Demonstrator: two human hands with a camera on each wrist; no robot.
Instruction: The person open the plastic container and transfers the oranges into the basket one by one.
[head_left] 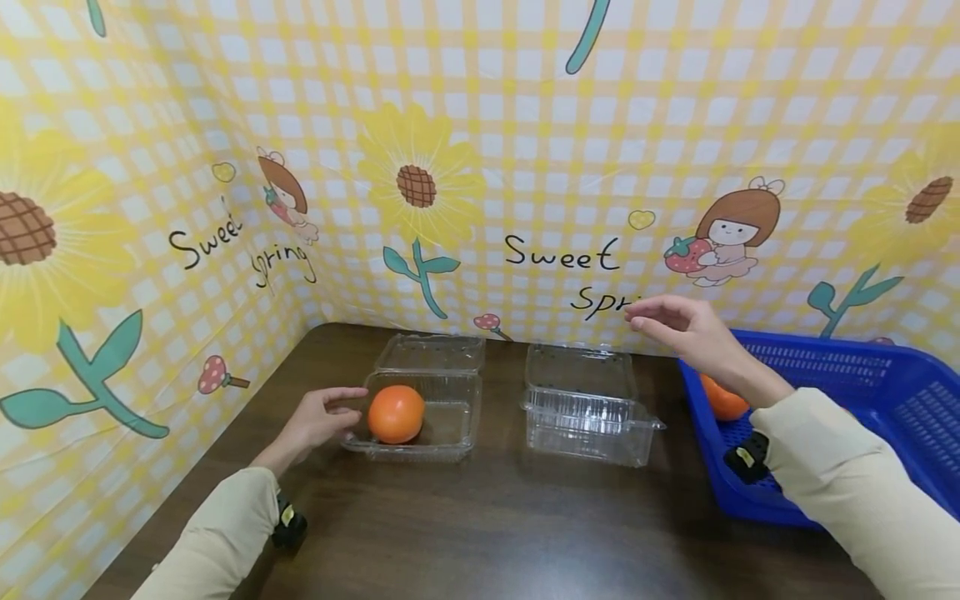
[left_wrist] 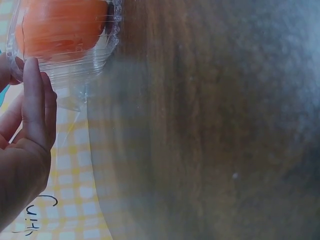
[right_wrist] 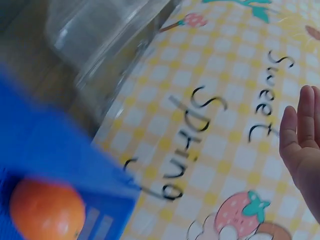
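A round orange fruit [head_left: 396, 414] lies in the left part of a clear plastic clamshell box [head_left: 453, 448] with its lid folded back. My left hand [head_left: 318, 421] is at that box's left side, index finger and thumb stretched out with a gap between them. In the left wrist view, the fingertips [left_wrist: 32, 65] are right at the rim of the box, beside the fruit. My right hand [head_left: 693, 337] is raised near the blue basket [head_left: 705, 454], fingers loosely bent and holding nothing. The right wrist view shows its fingers [right_wrist: 306, 120] against the patterned cloth.
A second clear clamshell box [head_left: 588, 437] stands to the right of the first, its lid also back. Another orange fruit [head_left: 723, 400] lies in the basket, partly hidden by my right arm. Patterned cloth [head_left: 480, 167] hangs behind and left of the brown table [head_left: 450, 525].
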